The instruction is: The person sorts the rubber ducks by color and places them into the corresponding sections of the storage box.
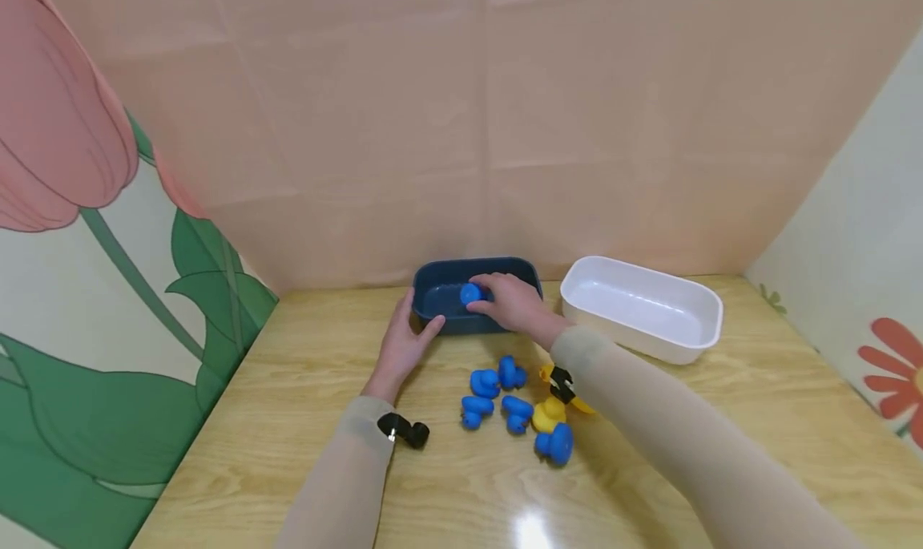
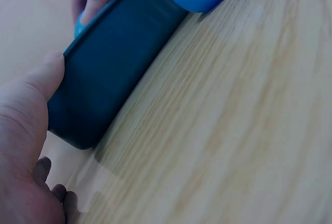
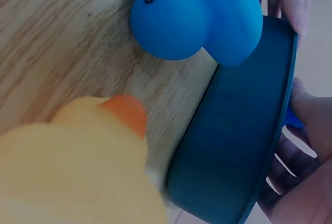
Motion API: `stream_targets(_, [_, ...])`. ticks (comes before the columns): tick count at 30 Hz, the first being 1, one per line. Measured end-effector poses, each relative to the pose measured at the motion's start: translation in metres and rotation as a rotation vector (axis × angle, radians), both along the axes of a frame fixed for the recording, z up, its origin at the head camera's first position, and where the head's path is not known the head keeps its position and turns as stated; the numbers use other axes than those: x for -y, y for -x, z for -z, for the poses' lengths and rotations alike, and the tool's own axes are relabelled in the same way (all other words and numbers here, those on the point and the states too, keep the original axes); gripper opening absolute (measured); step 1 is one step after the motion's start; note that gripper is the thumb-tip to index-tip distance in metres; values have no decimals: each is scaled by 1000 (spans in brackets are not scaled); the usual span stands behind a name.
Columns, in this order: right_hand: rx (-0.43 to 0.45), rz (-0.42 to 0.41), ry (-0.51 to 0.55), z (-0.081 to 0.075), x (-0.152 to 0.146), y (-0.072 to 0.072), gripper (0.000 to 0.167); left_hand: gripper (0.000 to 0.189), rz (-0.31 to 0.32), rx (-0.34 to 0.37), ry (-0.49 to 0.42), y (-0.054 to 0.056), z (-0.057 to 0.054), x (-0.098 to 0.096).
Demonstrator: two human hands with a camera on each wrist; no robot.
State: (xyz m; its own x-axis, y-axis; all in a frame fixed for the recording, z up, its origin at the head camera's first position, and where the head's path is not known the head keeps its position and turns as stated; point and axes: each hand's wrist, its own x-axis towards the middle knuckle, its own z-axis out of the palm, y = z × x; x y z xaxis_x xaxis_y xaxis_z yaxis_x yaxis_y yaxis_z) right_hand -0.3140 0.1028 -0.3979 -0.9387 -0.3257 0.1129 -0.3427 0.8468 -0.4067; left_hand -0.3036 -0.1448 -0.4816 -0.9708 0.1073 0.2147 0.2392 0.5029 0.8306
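Observation:
My right hand (image 1: 513, 300) reaches into the dark blue bin (image 1: 476, 324) and pinches a blue rubber duck (image 1: 472, 294) between thumb and fingers. The duck's flat underside faces up toward the head camera. At the bin's left front corner, my left hand (image 1: 401, 345) touches the outside with straight fingers, its thumb (image 2: 52, 71) against the front rim. In front of the bin lie several more blue rubber ducks (image 1: 485, 383), some tipped over. A yellow rubber duck (image 1: 550, 414) sits among them; more yellow shows partly hidden under my right forearm.
To the right of the dark bin stands a white bin (image 1: 642, 304), angled on the wooden table (image 1: 324, 333). A pink backdrop (image 1: 476, 132) rises behind both bins. Patterned walls stand at the left and right.

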Motion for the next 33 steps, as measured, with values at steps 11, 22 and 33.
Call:
stream_targets(11, [-10,3,17,-4,-3,-1,68,96,9,3,11,1,1,2])
stream_targets(22, [-10,-28,20,-12,-22,-20,68,95,-2,30,16,-2,1,2])
stream_targets(33, [-28,-124,35,-24,-44,-54,73,98,5,19,24,0,1,3])
